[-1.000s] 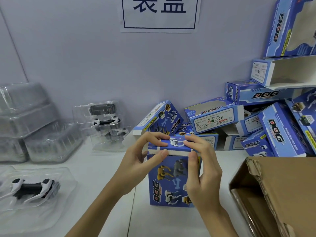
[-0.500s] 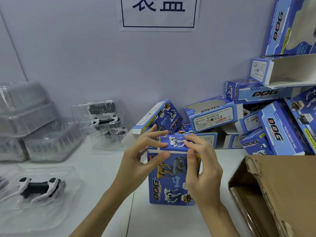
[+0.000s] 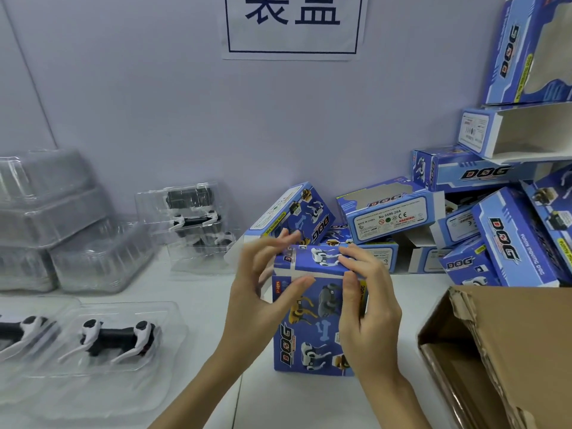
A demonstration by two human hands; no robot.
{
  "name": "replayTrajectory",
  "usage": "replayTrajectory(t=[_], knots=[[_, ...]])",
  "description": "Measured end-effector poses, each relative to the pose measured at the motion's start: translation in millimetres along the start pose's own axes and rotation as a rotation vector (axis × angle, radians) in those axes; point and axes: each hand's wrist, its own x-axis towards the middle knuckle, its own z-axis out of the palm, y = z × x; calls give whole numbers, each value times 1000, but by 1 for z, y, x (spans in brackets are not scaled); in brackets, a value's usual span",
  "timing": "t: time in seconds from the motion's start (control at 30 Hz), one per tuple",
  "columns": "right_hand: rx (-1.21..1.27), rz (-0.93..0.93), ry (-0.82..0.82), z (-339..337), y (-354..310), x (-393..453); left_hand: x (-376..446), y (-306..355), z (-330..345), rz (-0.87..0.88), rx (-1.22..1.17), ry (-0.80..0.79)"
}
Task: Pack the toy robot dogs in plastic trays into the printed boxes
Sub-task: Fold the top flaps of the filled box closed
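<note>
Blue printed box (image 3: pixel 312 320) is standing upright on the white table (image 3: pixel 309 404), in the middle of the view, with its top flap (image 3: pixel 312 258) folded down over the opening. Both hands are working at that top. The right hand (image 3: pixel 368 308) is gripping the box's upper right corner, its thumb lying down the front face and its fingers curling over the flap. The left hand (image 3: pixel 263 289) is sitting at the upper left corner with its fingers spread and blurred; the thumb is touching the front edge just below the flap, while the other fingers are lifting clear above it, holding nothing.

Just behind the box, a second blue box (image 3: pixel 291 215) is leaning tilted, and further blue boxes (image 3: pixel 495 218) are lying heaped against the wall to the right, some with open ends showing white insides. A torn brown cardboard carton (image 3: pixel 510 351) is standing open at the right edge, near the right wrist.

To the left, a black-and-white toy robot dog (image 3: pixel 116 337) is lying on its side in a clear plastic tray (image 3: pixel 102 379), with part of another dog (image 3: pixel 21 329) beside it at the frame's edge. Behind them, more trays holding dogs (image 3: pixel 192 224) are stacked by the wall, next to a pile of clear trays (image 3: pixel 58 224). A paper sign (image 3: pixel 294 26) is hanging on the wall above.
</note>
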Motion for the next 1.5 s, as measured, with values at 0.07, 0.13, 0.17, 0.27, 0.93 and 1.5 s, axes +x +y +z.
replayTrajectory(t=[0.07, 0.13, 0.17, 0.27, 0.93, 1.5], knots=[[-5, 6, 6, 0, 0, 0, -2, 0, 5, -5, 13, 108], [-24, 5, 13, 1, -1, 0, -4, -1, 8, -16, 77, 198], [-33, 4, 13, 2, -1, 0, -4, -1, 9, -36, 78, 225], [-56, 6, 7, 4, -2, 0, -3, 0, 8, -102, -46, 225], [-13, 36, 11, 4, -3, 1, 15, 5, -36, 74, 212, -197], [123, 92, -57, -5, -1, 6, 5, 4, -18, -197, 146, -266]])
